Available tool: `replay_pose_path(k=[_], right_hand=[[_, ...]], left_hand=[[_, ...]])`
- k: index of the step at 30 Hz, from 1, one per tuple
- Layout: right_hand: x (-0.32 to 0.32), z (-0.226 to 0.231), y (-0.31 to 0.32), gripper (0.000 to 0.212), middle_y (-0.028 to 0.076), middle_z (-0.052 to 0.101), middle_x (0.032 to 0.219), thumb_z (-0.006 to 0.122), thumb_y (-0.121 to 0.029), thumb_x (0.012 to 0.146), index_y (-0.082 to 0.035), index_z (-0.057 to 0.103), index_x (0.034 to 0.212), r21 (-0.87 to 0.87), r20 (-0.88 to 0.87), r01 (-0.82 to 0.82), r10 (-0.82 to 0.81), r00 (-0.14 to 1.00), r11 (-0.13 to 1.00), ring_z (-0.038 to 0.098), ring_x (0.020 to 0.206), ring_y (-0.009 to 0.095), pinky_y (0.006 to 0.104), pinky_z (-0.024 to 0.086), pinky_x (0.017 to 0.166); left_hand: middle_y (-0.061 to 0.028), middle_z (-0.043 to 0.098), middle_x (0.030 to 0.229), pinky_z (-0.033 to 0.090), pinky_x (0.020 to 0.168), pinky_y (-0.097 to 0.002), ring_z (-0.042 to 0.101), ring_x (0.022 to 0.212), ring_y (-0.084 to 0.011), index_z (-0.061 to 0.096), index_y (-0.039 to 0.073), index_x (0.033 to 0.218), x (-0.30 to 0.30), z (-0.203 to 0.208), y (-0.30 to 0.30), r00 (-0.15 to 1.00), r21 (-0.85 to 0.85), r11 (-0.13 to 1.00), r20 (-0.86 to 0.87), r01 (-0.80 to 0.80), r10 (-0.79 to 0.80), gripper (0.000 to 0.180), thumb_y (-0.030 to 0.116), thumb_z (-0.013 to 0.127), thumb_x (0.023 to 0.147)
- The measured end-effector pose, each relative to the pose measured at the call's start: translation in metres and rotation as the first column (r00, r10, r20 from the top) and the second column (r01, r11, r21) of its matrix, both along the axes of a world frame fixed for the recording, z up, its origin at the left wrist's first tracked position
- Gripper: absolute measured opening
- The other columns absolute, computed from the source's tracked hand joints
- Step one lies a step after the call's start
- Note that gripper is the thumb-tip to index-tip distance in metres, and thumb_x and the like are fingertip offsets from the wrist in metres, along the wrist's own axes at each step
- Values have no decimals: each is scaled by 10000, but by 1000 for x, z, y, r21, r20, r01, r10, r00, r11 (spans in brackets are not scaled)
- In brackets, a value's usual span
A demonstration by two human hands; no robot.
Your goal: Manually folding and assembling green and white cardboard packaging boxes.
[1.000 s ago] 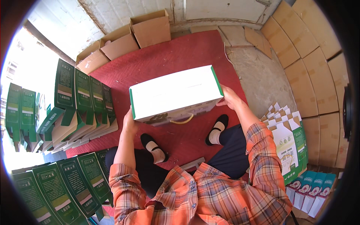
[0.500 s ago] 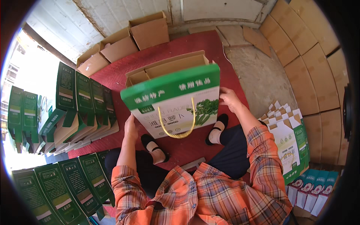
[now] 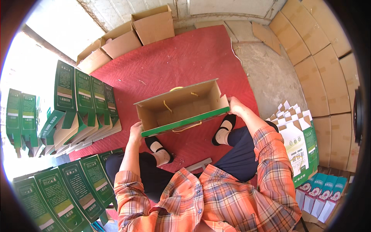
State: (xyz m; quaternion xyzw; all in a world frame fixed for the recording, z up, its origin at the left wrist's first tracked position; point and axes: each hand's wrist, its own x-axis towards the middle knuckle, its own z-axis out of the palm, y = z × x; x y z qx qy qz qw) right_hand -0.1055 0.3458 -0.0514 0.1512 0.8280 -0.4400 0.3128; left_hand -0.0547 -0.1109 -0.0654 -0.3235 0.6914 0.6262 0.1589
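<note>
In front of my knees is a gift box [image 3: 185, 120] with its open top facing up, showing a bare brown cardboard inside. A green band edges its near rim, and yellow cord handles [image 3: 187, 127] hang at the near and far sides. My left hand [image 3: 135, 132] is closed on the box's left end. At the right end my right hand [image 3: 236, 106] grips the corner by the rim. The fingertips of both hands are partly hidden by the box, and its printed front is mostly out of sight.
Green folded-open boxes [image 3: 84, 91] stand in rows at the left, with more green boxes [image 3: 73, 185] beside my left leg. White-and-green cartons [image 3: 295, 149] and teal-topped pink packs [image 3: 326, 189] are at right. Brown cartons [image 3: 152, 29] line the far wall; stacked cartons [image 3: 328, 73] form the right side.
The gift box has tipped and come lower, so its open inside now shows instead of its printed front. Both hands have stayed at its ends.
</note>
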Motion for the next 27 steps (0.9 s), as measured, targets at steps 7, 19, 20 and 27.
replay_pose_path(k=[7,19,20,27], right_hand=[[-5,16,-7,280,50,685,913,638,15,828,-32,653,1103,-164,-104,97,-115,988,982,655,792,145,295,534,638],[0,75,-16,402,90,678,964,598,-269,903,-33,567,1227,-76,38,44,-41,998,996,666,750,168,314,533,567],[3,79,-17,456,94,677,959,616,-343,892,-40,564,1228,32,27,-77,77,997,996,665,721,163,302,527,539],[17,50,-9,773,191,644,1070,819,-197,689,-43,448,1349,333,-239,-406,493,837,851,653,963,285,395,544,811]], left_hand=[[-21,603,755,494,566,-279,595,635,-132,622,44,1117,-10,10,8,950,-445,895,-265,30,-164,320,-67,534,830],[-100,545,1070,538,664,-322,608,819,-180,454,103,1422,-7,43,21,835,-431,772,-73,468,-546,880,159,852,640],[-119,520,1123,538,716,-348,600,884,-204,429,103,1436,-9,44,20,828,-437,753,-33,492,-560,934,158,865,613],[-163,466,1210,518,865,-412,566,1017,-289,333,109,1487,-8,49,25,800,-434,719,7,543,-599,1060,147,876,577]])
